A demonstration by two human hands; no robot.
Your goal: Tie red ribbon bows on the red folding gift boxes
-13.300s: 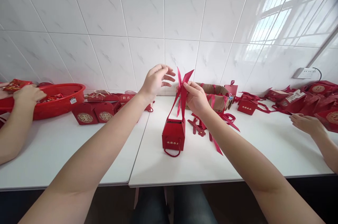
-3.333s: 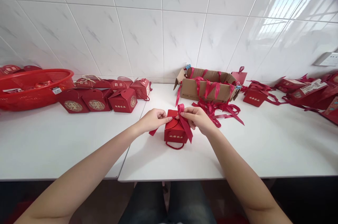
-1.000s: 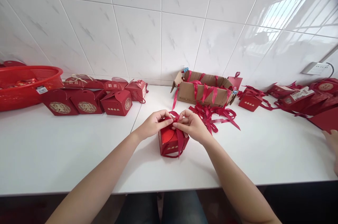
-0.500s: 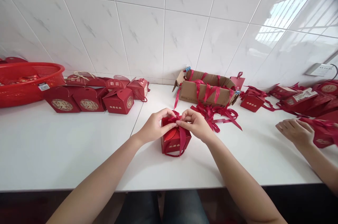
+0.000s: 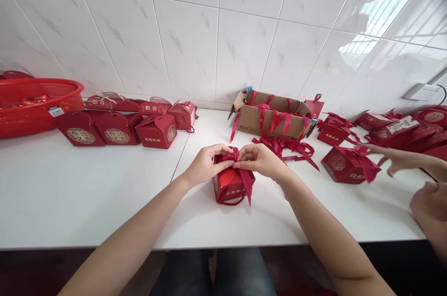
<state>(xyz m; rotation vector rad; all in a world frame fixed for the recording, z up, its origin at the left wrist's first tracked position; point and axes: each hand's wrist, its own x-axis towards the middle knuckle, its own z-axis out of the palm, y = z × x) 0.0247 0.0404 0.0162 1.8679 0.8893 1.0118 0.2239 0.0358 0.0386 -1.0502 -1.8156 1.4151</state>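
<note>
A small red gift box [image 5: 228,188] with gold lettering and a cord handle stands on the white table in front of me. Across its top runs a dark red ribbon [image 5: 247,186], one end hanging down the front. My left hand [image 5: 206,164] pinches the ribbon from the left, thumb and forefinger together at the knot. From the right, my right hand [image 5: 257,160] pinches the same ribbon, its thumb tip meeting the left one. The fingers partly hide the knot.
Left are several red boxes [image 5: 120,129] and a red plastic basket [image 5: 31,121]. Behind, a cardboard box [image 5: 260,121] carries ribbons, with loose ribbons [image 5: 296,148] before it. A co-worker's hand [image 5: 394,154] reaches toward a ribboned box [image 5: 344,165] at right.
Both my hands stay at the knot; the hanging ribbon end has swung slightly right. At right, a ribboned box now stands further left, with the co-worker's fingers spread beside it.
</note>
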